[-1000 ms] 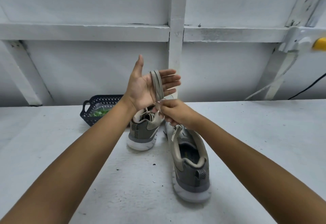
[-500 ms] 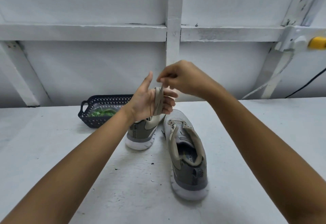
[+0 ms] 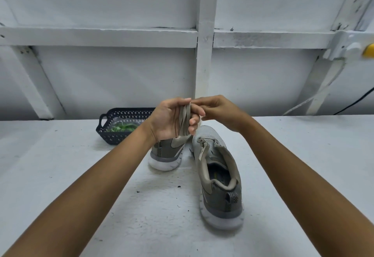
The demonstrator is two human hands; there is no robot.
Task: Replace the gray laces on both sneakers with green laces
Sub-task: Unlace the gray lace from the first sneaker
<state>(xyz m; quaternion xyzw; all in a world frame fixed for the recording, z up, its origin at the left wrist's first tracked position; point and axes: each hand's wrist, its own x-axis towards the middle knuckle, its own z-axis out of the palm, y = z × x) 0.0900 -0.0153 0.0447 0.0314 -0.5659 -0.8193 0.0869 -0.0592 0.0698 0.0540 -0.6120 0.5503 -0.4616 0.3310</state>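
On table [image 3: 60, 175]: near sneaker [image 3: 218, 175], unlaced; far sneaker [image 3: 168, 153]; basket [image 3: 113, 135] holding green laces [image 3: 121, 128], behind-left, nearer left hand [image 3: 168, 119]. Above far sneaker: left hand, fingers curled round upright gray lace coil [image 3: 185, 121]; right hand [image 3: 218, 111] alongside, fingertips pinching its top end.

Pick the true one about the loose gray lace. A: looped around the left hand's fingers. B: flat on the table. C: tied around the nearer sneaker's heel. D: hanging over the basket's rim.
A: the gray lace loops around the curled fingers of the left hand, while the right hand pinches it at the top.
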